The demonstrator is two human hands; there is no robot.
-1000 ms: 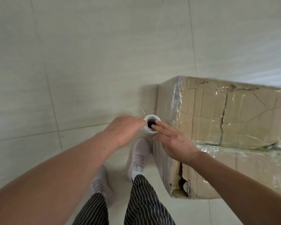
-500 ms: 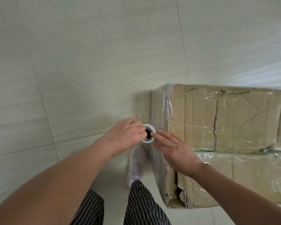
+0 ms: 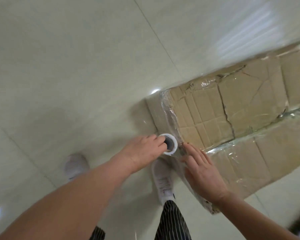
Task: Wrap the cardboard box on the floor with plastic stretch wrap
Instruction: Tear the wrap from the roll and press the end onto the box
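Down on the pale tiled floor (image 3: 76, 66), the cardboard box (image 3: 232, 115) lies to the person's right, its creased and cracked top already glossy under clear film (image 3: 170, 115) that bunches along the near-left edge. The roll of stretch wrap (image 3: 171, 144) stands upright just beside the box's near corner, with its white rim and dark hollow core facing the camera. The left hand (image 3: 142, 151) grips the roll from the left, fingers curled at the rim (the fingertips seem to hook into the core, though the blur makes that hard to confirm). The right hand (image 3: 203, 172) lies flat, fingers straight and close together, and presses on the film at the box's near side, with its fingertips close beside the roll. Below the arms, two white shoes show: one (image 3: 75, 165) well to the left, the other (image 3: 163, 181) just beside the box's end. Black-and-white striped trousers (image 3: 171, 220) fill the bottom of the view.
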